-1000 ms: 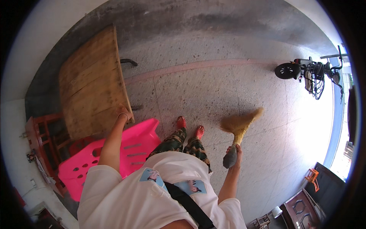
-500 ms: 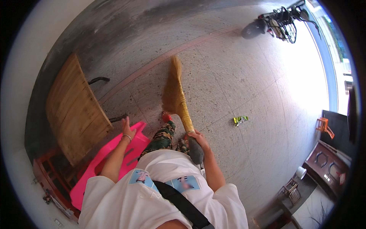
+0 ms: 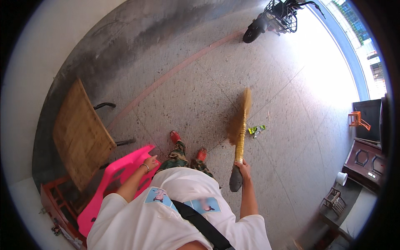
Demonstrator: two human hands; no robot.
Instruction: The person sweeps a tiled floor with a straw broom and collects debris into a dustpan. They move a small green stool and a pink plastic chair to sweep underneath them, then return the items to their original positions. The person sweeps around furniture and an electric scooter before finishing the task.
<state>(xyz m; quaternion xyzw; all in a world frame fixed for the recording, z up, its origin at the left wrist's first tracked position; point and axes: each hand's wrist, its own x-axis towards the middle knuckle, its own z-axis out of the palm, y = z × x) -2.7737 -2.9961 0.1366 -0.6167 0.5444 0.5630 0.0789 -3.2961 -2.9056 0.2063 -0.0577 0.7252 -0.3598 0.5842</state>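
Wooden and tilted, a board [image 3: 81, 135] leaned at the far left above a pink plastic chair [image 3: 112, 183]. The left hand [image 3: 151, 161] rested open on the chair's edge, gripping nothing. Further right, the right hand [image 3: 241, 168] was clamped around the handle of a straw broom [image 3: 239, 125], bristles down on the speckled floor [image 3: 291, 137], just beside a green scrap [image 3: 256, 130]. Sweeping seemed under way; drawing the bristles across that scrap looked the likely need. The chair's lower part was hidden by the torso.

A straw broom [image 3: 241, 125] with a dark handle end stands tilted, bristles raised off the speckled floor.
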